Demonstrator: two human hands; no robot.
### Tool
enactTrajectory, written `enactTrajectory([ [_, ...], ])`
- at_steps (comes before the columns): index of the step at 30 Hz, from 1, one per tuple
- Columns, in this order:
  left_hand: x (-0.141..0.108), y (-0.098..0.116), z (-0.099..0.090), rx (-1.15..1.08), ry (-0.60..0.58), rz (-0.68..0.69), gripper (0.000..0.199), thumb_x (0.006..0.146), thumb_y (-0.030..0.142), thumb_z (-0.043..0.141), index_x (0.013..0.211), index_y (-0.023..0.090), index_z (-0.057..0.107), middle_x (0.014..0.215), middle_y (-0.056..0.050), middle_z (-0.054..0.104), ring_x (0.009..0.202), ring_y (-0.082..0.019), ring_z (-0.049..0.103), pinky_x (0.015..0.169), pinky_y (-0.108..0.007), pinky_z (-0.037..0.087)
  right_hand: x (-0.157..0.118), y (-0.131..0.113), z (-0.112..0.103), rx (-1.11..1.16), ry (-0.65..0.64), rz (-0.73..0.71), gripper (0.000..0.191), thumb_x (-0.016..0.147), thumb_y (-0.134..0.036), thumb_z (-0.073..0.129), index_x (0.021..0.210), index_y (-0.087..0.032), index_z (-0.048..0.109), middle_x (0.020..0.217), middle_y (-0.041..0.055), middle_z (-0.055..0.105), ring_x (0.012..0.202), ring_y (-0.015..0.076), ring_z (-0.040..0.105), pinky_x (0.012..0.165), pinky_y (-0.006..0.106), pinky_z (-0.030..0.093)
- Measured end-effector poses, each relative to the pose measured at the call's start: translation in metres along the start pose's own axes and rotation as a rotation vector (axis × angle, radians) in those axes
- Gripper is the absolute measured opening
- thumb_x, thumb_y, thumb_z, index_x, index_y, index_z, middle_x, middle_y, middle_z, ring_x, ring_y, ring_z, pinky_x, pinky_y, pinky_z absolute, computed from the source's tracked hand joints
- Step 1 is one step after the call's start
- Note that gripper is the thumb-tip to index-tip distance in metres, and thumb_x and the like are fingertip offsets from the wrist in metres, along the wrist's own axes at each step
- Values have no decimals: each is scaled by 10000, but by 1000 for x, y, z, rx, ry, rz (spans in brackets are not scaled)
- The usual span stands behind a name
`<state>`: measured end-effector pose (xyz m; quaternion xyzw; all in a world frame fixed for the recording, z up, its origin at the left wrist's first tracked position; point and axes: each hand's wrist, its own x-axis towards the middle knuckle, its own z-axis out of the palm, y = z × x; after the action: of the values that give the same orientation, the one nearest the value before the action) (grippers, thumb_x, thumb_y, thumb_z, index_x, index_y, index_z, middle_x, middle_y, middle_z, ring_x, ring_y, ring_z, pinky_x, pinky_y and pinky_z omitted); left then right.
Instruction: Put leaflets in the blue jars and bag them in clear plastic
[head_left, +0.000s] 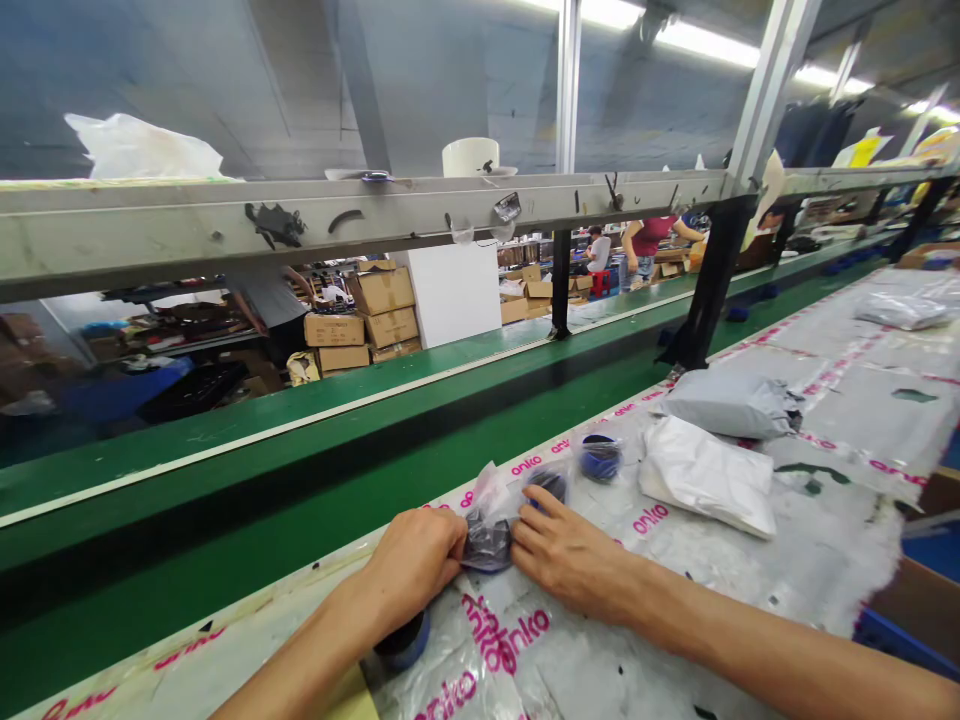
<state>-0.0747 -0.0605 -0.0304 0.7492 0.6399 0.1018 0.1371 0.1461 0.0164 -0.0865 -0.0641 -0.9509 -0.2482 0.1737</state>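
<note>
In front of me a clear plastic bag (pixel 487 542) holds a dark, roundish item with a blue lower edge; its exact kind is unclear. My left hand (pixel 421 548) grips the bag's left side with curled fingers. On the opposite side, my right hand (pixel 562 552) has its fingers bent against the bag, and one finger reaches over a second dark blue bagged item (pixel 553 485) just behind. A third such item (pixel 601 457) sits farther right. Below my left wrist lies a blue-rimmed dark round piece (pixel 405 640), partly covered by the arm.
Plastic sheeting with pink lettering (pixel 517 630) covers the work surface. White (pixel 709 475) and grey (pixel 727 402) packages lie to the right. A green conveyor belt (pixel 315 480) runs beyond the edge, under a metal shelf rail (pixel 390 215). Cardboard boxes (pixel 382 300) and other people are farther back.
</note>
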Motion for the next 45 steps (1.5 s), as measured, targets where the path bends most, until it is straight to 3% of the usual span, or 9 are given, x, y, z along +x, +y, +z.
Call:
enactTrajectory([
  [4, 12, -10, 6, -148, 24, -115, 129, 626, 86, 600, 591, 205, 568, 626, 20, 609, 656, -170, 548, 622, -272, 291, 22, -8, -10, 99, -200, 89, 57, 842, -128, 617, 833, -146, 671, 755, 96, 677, 733, 246, 582, 787, 413, 426],
  [11, 26, -33, 4, -623, -43, -212, 273, 675, 430, 674, 691, 199, 531, 608, 29, 615, 579, -131, 560, 579, -241, 413, 70, 20, -22, 603, -291, 834, 165, 873, -214, 545, 865, -145, 695, 795, 133, 749, 726, 247, 682, 599, 298, 356],
  [18, 27, -28, 6, -805, 82, -314, 361, 668, 515, 652, 761, 204, 495, 665, -17, 663, 585, -146, 616, 563, -254, 462, 77, 26, -13, 792, -131, 950, 188, 901, -179, 488, 824, -169, 659, 782, 52, 754, 695, 166, 664, 579, 243, 360],
  [27, 25, -10, -22, -569, 238, -240, 328, 794, 488, 557, 630, 207, 514, 564, 20, 563, 540, -135, 496, 553, -257, 364, 68, 65, -61, 662, 42, 1013, 135, 837, -161, 573, 832, -204, 701, 709, 4, 713, 659, 162, 619, 585, 258, 333],
  [32, 25, 0, -13, -331, 288, -239, 401, 863, 548, 463, 663, 219, 574, 604, -10, 594, 617, -196, 539, 598, -290, 354, 25, 70, -63, 699, 200, 1032, 213, 913, -213, 550, 1063, -217, 702, 832, -3, 762, 769, 167, 685, 661, 248, 421],
  [35, 25, 4, -8, -171, 414, -233, 450, 872, 635, 447, 1044, 266, 639, 954, -38, 715, 754, -231, 648, 682, -321, 470, -31, 84, -68, 626, 275, 1109, 181, 962, -283, 537, 1041, -229, 691, 910, -4, 765, 834, 165, 698, 696, 250, 447],
  [39, 24, 4, 2, -38, 392, -17, 520, 839, 672, 522, 1215, 317, 580, 1494, -56, 474, 659, -163, 658, 770, -379, 547, -111, 93, -73, 202, 12, 1197, 213, 990, -340, 548, 931, -198, 695, 906, 45, 738, 829, 219, 684, 695, 305, 437],
  [42, 26, -1, 11, 19, 270, -53, 406, 869, 622, 516, 1084, 290, 608, 1545, -59, 405, 535, -108, 601, 757, -392, 560, -142, 84, -63, 20, -215, 1085, 179, 930, -339, 659, 1002, -179, 693, 1037, 95, 705, 960, 280, 655, 710, 330, 449],
  [45, 30, -4, 14, 50, 240, -22, 301, 883, 547, 523, 1010, 288, 608, 1514, -42, 457, 586, -127, 614, 727, -358, 559, -139, 70, -49, -20, -268, 1028, 222, 893, -352, 706, 1011, -165, 687, 1070, 113, 679, 1027, 301, 615, 744, 348, 468],
])
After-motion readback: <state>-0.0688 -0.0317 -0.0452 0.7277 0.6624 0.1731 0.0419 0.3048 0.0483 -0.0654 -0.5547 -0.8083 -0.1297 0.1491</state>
